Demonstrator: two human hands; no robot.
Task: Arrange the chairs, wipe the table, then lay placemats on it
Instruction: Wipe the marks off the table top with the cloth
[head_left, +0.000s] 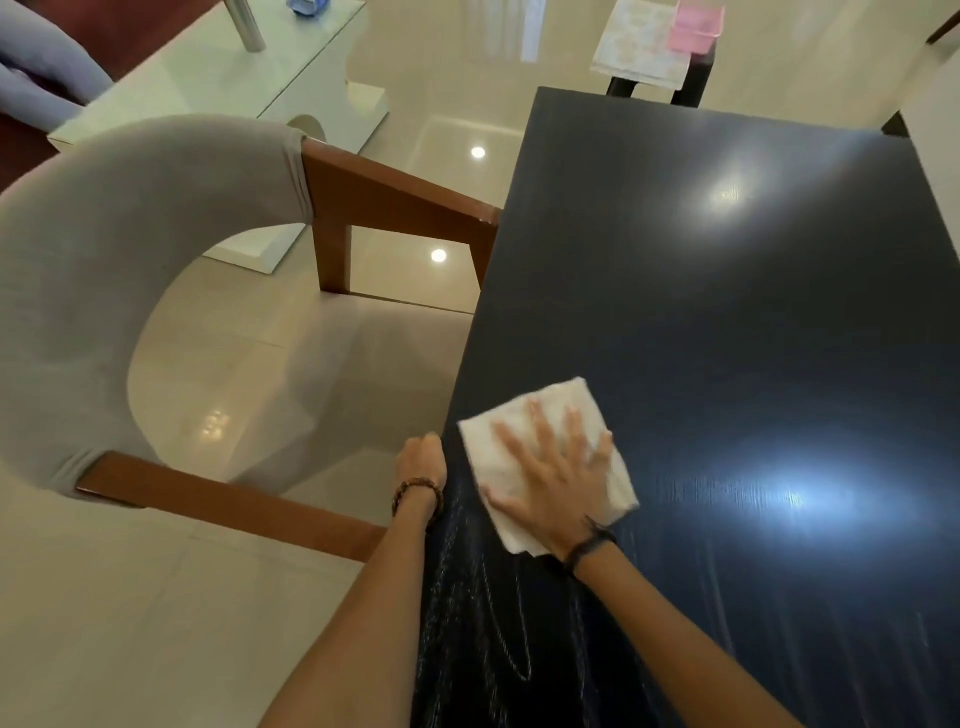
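Note:
A glossy dark table (727, 312) fills the right half of the view. My right hand (553, 475) lies flat with spread fingers on a white cloth (524, 415), pressing it onto the tabletop near the left edge. My left hand (421, 460) is curled over the table's left edge, next to the cloth. A chair (130, 234) with a curved grey back and brown wooden arms stands tucked against the table's left side. Pale and pink placemats (649, 44) lie on a dark stand beyond the table's far end.
Wet streaks mark the tabletop near me. A white glass-topped low table (218, 67) with a metal post stands at the back left on glossy cream tiles. A grey cushioned seat (36, 73) shows at the far left corner.

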